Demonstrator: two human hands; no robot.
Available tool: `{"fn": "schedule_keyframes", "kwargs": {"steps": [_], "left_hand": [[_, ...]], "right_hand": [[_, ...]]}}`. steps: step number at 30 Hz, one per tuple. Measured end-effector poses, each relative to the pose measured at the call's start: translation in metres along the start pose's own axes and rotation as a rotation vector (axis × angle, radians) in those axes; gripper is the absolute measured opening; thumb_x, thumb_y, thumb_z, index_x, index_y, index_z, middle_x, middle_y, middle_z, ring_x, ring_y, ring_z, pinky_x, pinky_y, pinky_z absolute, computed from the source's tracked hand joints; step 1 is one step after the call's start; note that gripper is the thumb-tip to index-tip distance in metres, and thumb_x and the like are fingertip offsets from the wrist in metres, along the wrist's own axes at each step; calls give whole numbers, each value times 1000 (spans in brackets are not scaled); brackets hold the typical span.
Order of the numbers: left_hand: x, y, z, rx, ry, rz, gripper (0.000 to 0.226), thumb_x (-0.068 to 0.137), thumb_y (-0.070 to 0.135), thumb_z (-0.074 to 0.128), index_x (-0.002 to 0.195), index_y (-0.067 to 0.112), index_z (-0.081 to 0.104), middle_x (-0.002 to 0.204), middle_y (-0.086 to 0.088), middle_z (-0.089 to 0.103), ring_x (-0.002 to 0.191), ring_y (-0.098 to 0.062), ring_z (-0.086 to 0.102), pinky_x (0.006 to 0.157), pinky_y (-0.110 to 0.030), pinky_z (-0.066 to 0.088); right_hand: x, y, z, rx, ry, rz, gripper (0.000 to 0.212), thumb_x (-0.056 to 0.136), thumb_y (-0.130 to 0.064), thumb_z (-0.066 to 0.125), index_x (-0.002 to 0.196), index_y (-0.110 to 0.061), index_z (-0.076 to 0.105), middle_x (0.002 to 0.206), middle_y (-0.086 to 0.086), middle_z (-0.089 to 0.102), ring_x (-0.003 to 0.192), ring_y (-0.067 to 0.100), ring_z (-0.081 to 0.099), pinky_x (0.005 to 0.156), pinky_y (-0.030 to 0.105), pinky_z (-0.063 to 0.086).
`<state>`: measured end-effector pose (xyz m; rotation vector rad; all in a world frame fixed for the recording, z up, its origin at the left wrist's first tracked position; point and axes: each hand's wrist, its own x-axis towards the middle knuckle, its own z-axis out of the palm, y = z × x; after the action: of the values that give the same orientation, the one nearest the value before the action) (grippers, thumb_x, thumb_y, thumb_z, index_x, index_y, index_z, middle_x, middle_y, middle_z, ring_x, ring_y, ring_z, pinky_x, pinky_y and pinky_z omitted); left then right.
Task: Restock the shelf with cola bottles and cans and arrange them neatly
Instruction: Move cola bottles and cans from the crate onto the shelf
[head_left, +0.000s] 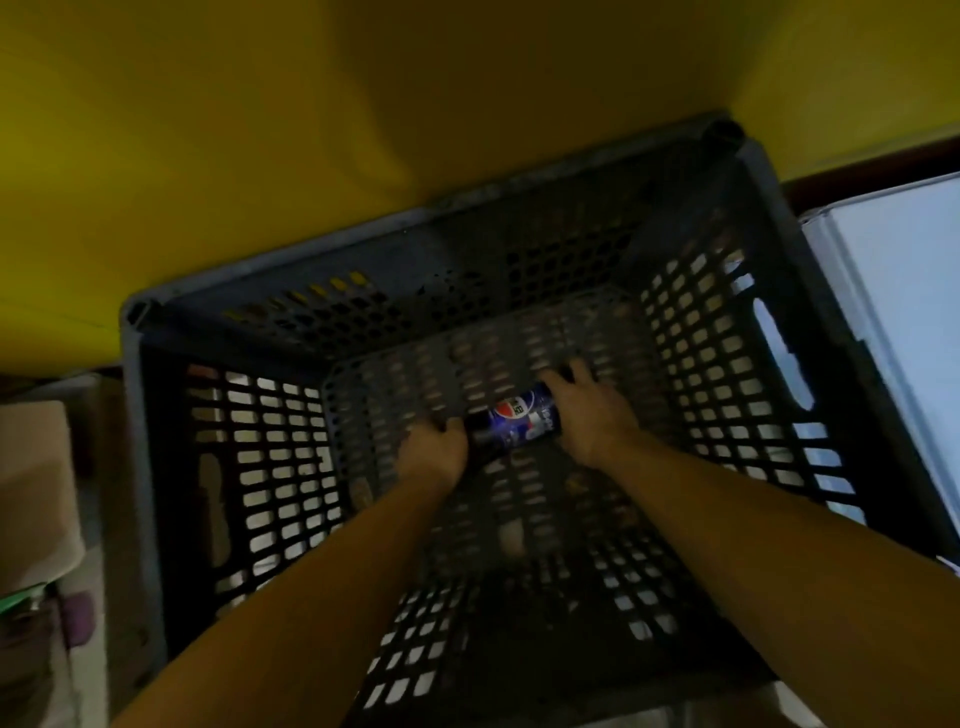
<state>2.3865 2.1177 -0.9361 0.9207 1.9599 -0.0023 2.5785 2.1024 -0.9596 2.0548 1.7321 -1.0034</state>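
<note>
A dark grey plastic crate with latticed walls and a perforated floor (696, 332) fills the view from above, and both bare forearms reach down into it from the near edge. A dark cola bottle with a blue, red and white label (519, 418) lies on its side on the crate floor, about midway between the left and right walls and a little toward the far wall, its length running left to right. The left hand (434, 447) is at the bottle's dark left end, fingers curled down against it, gripping that end. The right hand (587, 410) lies over the bottle's right end, its fingers bent over the far side and clasping it; the picture is dim and blurred, so how the thumbs sit cannot be made out. The bottle is between the two hands, touching both. Beyond the crate's far edge rises a plain yellow surface (311, 130). Just beside the crate's right wall stands a pale white box-like object (904, 291), and off the left wall sits a brown cardboard box (31, 478).
</note>
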Motion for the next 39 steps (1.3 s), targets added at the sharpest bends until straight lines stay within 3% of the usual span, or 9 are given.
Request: {"fn": "schedule_keyframes", "kwargs": {"steps": [6, 9, 11, 14, 20, 24, 30, 35, 39], "left_hand": [[-27, 18, -33, -311, 37, -39, 53, 100, 36, 52, 139, 0, 54, 141, -22, 55, 127, -38, 53, 112, -38, 39], [-64, 44, -60, -471, 38, 47, 42, 91, 36, 62, 120, 5, 67, 124, -20, 66, 114, -36, 61, 107, -46, 46], [-99, 67, -84, -552, 70, 162, 25, 82, 36, 69, 94, 14, 72, 103, -14, 71, 103, -34, 65, 99, -48, 53], [-173, 107, -129, -626, 112, 385, 1, 88, 22, 69, 87, 22, 68, 95, -8, 70, 96, -29, 65, 90, -46, 57], [-360, 167, -197, -694, 85, 966, 17, 83, 4, 74, 91, 15, 64, 80, -2, 61, 72, -13, 57, 61, -20, 45], [-476, 179, -204, -673, 2, 1256, 27, 79, 13, 84, 97, 13, 64, 86, -2, 61, 75, -11, 56, 66, -21, 47], [-605, 185, -163, -740, -200, 1378, 45, 71, 33, 91, 104, 18, 64, 98, -7, 65, 80, -18, 62, 70, -27, 49], [-685, 189, -114, -643, -414, 1480, 46, 72, 31, 90, 106, 12, 65, 95, 3, 68, 83, -9, 64, 72, -18, 48], [-687, 196, -53, -386, -616, 1446, 55, 64, 24, 94, 110, 21, 63, 101, 0, 74, 94, -17, 73, 87, -43, 60]], "right_hand": [[-45, -5, -44, 51, 54, 29, 86, 79, -17, 80, 147, -35, 30, 151, 9, 22, 130, 37, 45, 104, 46, 49], [-87, -11, -97, 61, 154, -20, 83, 73, -23, 84, 139, -34, 35, 141, 9, 30, 117, 37, 53, 96, 47, 53], [-119, -18, -138, 80, 238, -47, 78, 72, -22, 84, 134, -31, 37, 131, 10, 33, 108, 39, 57, 91, 48, 54], [-179, -32, -185, 164, 391, -26, 75, 75, -26, 84, 136, -29, 40, 130, 11, 32, 104, 40, 58, 94, 47, 53], [-334, -32, -237, 480, 732, 20, 67, 64, -30, 85, 125, -26, 56, 117, 9, 47, 104, 33, 57, 91, 32, 49], [-447, -10, -255, 595, 971, 34, 74, 66, -34, 91, 130, -20, 55, 117, 5, 50, 106, 23, 55, 92, 30, 45], [-582, 35, -257, 659, 1207, 132, 74, 70, -36, 89, 133, -23, 52, 117, -1, 46, 98, 11, 46, 97, 27, 44], [-641, 82, -248, 734, 1350, 264, 70, 73, -37, 88, 132, -25, 53, 118, -1, 49, 111, 18, 55, 98, 28, 43], [-644, 117, -240, 797, 1344, 345, 71, 73, -37, 87, 134, -27, 52, 120, 0, 49, 113, 19, 54, 97, 28, 43]]}}
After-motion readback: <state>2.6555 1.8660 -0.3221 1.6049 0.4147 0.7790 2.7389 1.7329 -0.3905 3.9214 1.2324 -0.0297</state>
